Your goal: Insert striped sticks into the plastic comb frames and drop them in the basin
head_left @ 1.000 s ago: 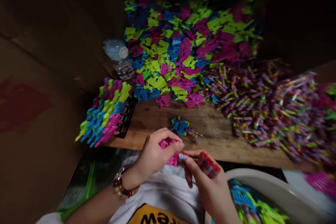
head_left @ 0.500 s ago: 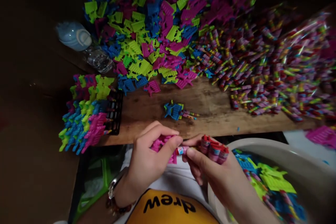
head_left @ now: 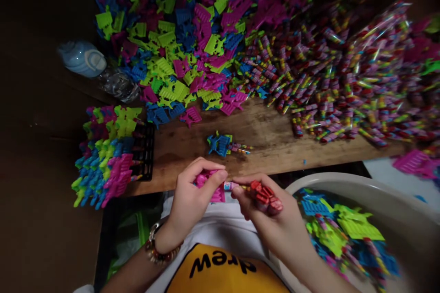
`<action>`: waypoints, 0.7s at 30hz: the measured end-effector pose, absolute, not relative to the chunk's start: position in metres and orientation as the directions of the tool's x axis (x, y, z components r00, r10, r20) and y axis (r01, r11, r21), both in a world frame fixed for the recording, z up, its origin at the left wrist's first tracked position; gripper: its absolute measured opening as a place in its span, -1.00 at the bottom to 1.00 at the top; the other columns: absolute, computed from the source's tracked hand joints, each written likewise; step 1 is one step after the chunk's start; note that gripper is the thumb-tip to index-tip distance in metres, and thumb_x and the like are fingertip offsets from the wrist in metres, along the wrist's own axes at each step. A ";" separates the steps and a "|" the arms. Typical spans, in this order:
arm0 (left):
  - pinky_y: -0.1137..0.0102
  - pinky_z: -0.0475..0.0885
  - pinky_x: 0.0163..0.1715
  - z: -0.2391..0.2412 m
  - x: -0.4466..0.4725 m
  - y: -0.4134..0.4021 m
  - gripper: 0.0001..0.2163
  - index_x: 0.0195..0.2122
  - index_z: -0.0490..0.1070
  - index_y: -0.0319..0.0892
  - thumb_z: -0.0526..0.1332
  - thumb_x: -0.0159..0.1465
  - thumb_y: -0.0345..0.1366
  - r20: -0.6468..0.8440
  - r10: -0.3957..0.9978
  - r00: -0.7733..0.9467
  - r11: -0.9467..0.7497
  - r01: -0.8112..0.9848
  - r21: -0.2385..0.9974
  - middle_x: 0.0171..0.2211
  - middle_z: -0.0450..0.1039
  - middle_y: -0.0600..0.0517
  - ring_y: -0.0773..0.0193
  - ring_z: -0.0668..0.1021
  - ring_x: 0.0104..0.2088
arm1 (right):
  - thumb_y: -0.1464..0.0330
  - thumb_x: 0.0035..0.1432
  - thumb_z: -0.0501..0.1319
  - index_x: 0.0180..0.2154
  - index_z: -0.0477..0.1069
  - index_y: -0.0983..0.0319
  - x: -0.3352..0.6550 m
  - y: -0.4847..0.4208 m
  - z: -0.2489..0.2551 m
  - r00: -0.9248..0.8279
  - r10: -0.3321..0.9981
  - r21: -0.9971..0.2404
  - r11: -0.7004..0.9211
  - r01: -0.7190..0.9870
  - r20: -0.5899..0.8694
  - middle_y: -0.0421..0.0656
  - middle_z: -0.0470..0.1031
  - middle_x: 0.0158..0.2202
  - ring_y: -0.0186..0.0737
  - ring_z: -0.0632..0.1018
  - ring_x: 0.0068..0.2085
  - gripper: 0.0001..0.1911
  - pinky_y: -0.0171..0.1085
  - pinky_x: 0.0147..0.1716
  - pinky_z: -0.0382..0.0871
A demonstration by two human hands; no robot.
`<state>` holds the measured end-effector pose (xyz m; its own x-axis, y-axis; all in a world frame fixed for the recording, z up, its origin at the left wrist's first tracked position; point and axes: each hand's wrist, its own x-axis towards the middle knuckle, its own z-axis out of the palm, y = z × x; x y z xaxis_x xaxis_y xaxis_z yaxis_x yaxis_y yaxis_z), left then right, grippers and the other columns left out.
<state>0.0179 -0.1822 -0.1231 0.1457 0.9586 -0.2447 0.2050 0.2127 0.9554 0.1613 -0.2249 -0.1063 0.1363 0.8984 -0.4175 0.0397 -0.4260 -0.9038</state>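
My left hand (head_left: 197,197) is closed on a pink plastic toy piece (head_left: 217,193), thumb pressed on its top edge. A small candy tube (head_left: 229,186) with a white and pink wrapper meets the right side of that piece, and the fingers of my right hand (head_left: 271,215) pinch its other end. Several more candy tubes (head_left: 264,197) with red ends are bunched in the same right hand. Beyond my hands, a blue and green toy piece (head_left: 220,143) with candy tubes attached lies on the wooden board (head_left: 182,158).
A heap of pink, green and blue toy pieces (head_left: 172,64) covers the back. Bagged and loose candy tubes (head_left: 330,91) lie right. A black rack (head_left: 148,151) holds filled pieces at left, near a water bottle (head_left: 85,59). A pale tub (head_left: 330,178) with finished-looking pieces stands at right.
The whole view has shifted slightly. My right hand has turned, so the bunched tubes now show their red ends. Both hands still meet at the candy tube and pink piece.
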 end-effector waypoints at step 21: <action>0.54 0.34 -0.37 -0.093 0.016 -0.194 -0.99 -0.41 0.49 -0.17 0.29 0.12 -0.38 -0.217 0.956 0.200 0.162 0.259 0.952 -0.44 0.49 0.11 0.40 0.48 -0.40 | 0.31 0.11 0.26 -0.30 0.42 0.19 0.151 -0.259 -0.113 0.136 0.931 -0.927 -0.306 -0.217 -0.339 -0.26 0.42 -0.62 -0.39 0.39 -0.64 -0.89 -0.43 -0.70 0.26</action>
